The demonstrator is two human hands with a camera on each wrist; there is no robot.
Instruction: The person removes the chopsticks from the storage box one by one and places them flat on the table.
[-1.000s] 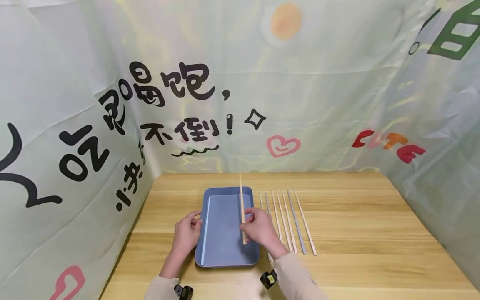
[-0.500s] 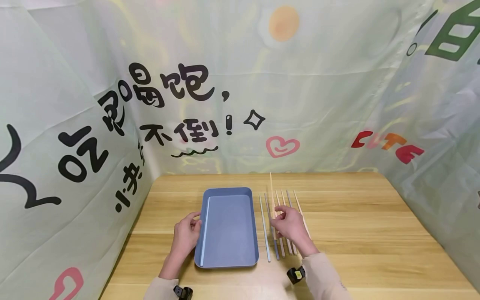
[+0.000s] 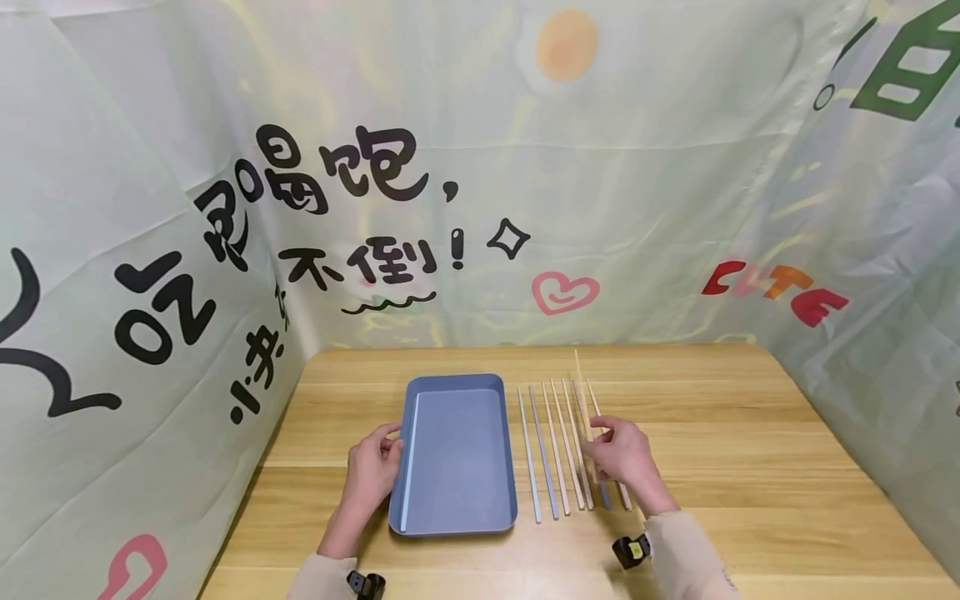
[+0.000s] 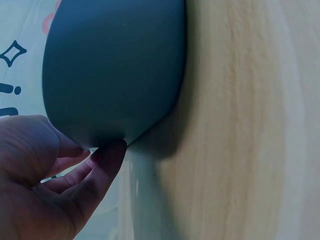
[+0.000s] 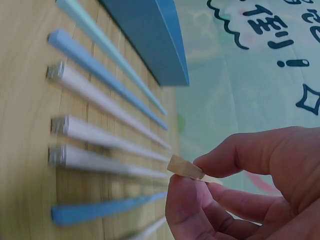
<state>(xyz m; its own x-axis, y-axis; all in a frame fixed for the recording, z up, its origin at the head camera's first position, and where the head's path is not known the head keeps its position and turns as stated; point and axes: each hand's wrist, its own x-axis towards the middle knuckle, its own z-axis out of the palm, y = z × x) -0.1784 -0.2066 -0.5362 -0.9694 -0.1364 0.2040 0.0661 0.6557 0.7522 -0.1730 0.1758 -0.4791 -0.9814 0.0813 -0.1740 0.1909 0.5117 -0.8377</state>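
My right hand (image 3: 621,452) pinches a plain wooden chopstick (image 3: 581,387) between thumb and fingers, above the right end of a row of chopsticks. Its square butt end (image 5: 184,167) shows in the right wrist view. My left hand (image 3: 374,463) grips the left rim of a blue rectangular tray (image 3: 467,454); thumb and fingers meet the tray's edge in the left wrist view. Along the tray's left side lies one light blue chopstick (image 3: 411,462). To the tray's right, a light blue chopstick (image 3: 528,457), a darker blue chopstick (image 3: 543,454) and several pale ones lie side by side.
The wooden table (image 3: 750,467) extends right of the chopsticks. Printed cloth walls (image 3: 645,208) stand behind it and on both sides. The right hand partly covers another blue chopstick (image 5: 100,210) and the rightmost pale chopstick (image 3: 593,398).
My right hand has carried the wooden chopstick from above the tray rightward, across the row of chopsticks to its right end. The left hand has stayed on the tray's rim.
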